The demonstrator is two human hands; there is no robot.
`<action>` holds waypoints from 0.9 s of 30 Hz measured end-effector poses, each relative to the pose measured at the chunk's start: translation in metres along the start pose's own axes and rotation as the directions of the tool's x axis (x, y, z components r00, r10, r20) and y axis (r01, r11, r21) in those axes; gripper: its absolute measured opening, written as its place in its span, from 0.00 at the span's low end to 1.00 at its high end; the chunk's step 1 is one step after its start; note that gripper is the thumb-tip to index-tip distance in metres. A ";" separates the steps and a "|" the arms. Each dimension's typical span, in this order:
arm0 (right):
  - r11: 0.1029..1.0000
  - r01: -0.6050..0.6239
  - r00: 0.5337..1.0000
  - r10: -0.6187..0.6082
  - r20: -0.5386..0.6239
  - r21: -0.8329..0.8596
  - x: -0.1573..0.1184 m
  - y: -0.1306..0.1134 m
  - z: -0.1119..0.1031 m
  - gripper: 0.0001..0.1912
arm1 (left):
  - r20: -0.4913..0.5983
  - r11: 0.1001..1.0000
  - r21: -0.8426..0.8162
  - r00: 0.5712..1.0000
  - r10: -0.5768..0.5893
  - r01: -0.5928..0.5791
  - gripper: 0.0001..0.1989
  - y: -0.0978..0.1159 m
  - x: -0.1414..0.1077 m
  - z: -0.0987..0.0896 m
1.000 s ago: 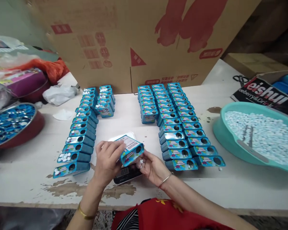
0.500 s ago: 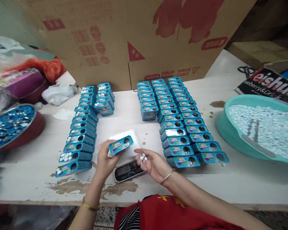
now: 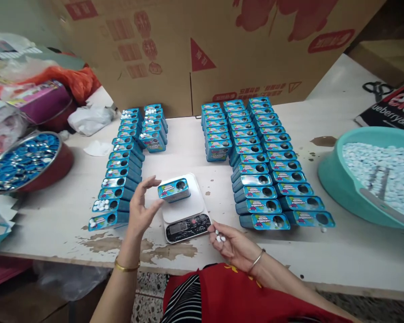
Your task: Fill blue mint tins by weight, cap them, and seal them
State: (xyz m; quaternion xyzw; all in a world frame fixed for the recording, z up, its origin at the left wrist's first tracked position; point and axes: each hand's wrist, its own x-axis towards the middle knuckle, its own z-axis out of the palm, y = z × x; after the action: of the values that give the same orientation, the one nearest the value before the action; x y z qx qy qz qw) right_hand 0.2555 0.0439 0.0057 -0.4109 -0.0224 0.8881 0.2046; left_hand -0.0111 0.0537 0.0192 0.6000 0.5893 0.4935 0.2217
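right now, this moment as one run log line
left hand: open beside blue container | right hand: cupping white pellets | blue container: upright on scale | other containers: rows either side

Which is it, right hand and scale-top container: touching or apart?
Apart: the head view shows part of the scale between the right hand and the blue container.

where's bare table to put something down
Bare tabletop shows behind the kitchen scale, between the left and right blocks of Caramelo containers, and, widening rearward, between the right block and turquoise basin. Crowded: the scale, bearing one container, between left hand and right hand.
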 end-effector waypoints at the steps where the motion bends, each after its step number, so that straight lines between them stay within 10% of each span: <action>1: 0.999 -0.020 1.000 0.021 -0.004 0.044 -0.003 0.000 -0.001 0.10 | -0.019 1.000 -0.004 1.000 0.006 -0.006 0.28 0.003 0.001 -0.005; 8: 0.978 -0.150 0.963 0.112 0.244 0.143 -0.017 0.001 0.000 0.06 | -0.027 0.998 0.011 0.998 -0.057 0.058 0.18 0.019 0.003 -0.014; 14: 0.974 -0.150 0.977 0.120 0.176 0.170 -0.014 0.002 -0.001 0.06 | -0.031 0.995 0.082 0.998 -0.050 0.053 0.13 0.020 0.005 -0.008; 27: 0.945 0.225 0.963 -0.178 0.203 -0.238 -0.015 -0.015 0.019 0.19 | 0.202 0.947 0.307 0.979 0.032 -0.095 0.25 0.030 0.018 -0.002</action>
State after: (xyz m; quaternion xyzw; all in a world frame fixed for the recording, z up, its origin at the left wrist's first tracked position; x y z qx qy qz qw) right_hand 0.2553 0.0538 0.0326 -0.3484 -0.1986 0.8850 0.2364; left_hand -0.0012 0.0637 0.0518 0.6917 0.6164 0.3390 0.1634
